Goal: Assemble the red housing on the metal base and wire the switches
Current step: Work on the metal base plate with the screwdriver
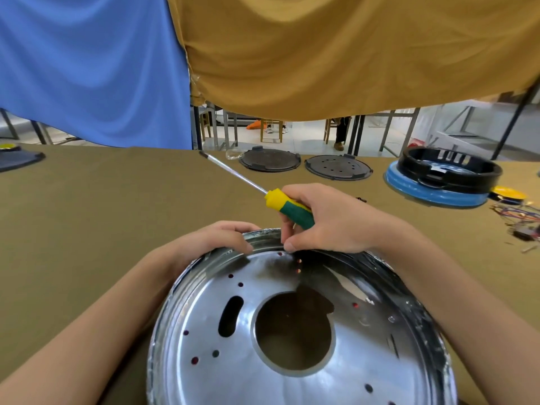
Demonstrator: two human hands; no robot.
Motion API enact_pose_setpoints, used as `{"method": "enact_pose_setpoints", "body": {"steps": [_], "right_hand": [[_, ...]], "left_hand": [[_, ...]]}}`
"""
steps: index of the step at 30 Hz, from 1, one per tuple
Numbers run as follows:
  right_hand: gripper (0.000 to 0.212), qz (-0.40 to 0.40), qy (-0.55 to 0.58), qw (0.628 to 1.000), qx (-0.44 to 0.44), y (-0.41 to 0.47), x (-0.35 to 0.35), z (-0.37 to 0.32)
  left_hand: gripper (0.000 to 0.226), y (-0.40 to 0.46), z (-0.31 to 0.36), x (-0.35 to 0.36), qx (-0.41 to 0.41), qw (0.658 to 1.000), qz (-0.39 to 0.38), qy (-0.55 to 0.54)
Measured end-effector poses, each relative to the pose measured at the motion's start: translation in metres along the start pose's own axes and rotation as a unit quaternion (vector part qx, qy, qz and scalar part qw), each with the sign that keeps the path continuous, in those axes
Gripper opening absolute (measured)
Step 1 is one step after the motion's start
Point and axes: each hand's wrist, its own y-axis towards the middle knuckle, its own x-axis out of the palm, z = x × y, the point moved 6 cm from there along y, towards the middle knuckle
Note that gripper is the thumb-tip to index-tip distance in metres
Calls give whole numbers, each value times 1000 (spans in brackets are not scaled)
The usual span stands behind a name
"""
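Metal base (304, 331) is sitting at the near centre of the olive-covered table (102, 206), shiny side up, with a large round hole in its middle, a dark slot to the left of that, and small holes scattered over the plate. Red is showing through several of the small holes; what lies underneath cannot be made out.

Left hand (217, 239) is gripping the far-left rim of the base, fingers curled together over the edge, fingertips lying on the inner slope.

Right hand (327, 220) is holding a screwdriver (287, 207) with a yellow and green handle. Fingers are wrapping round the handle, and the steel shaft is pointing up and away toward the far left, its tip in the air above the table. At the same time thumb and a fingertip of this hand are pressing together just over the far rim, next to a pair of small holes; whether they are pinching anything is too small to tell.

Far side of the table: two dark round plates (270, 160) are lying side by side. To the far right a black ring (451, 168) is resting on a blue ring (432, 191). Near the right edge a tangle of coloured wires (518, 217) is lying beside a yellow disc (508, 192). Blue cloth (87, 68) and mustard cloth (350, 48) are hanging beyond the table.
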Motion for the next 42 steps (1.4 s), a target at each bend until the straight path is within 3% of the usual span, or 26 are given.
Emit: {"method": "enact_pose_setpoints", "body": {"steps": [6,12,17,21,24,28,35,42], "right_hand": [[34,-14,-70,997,-7,2,11,-8],[34,6,-97,995,-1,3,9,-6],[29,-20,-87,996,0,8,11,-4],[32,-33,-56,998,0,10,12,-4],[32,-43,-62,997,1,12,14,-3],[31,-46,-68,997,2,11,12,-1],[32,-45,-101,994,-3,13,14,-3],[35,-24,-150,988,-29,15,16,-8]], "left_hand": [[37,-8,3,4,5,1000,18,-9],[64,-10,7,8,-11,999,30,-3],[60,-11,5,7,-8,999,26,-19],[39,-10,7,7,-9,1000,23,-16],[61,-12,6,8,-7,1000,20,-12],[68,-13,7,10,-8,1000,18,12],[40,-6,0,3,-10,1000,13,19],[41,2,-3,-3,-4,1000,-1,31]]}}
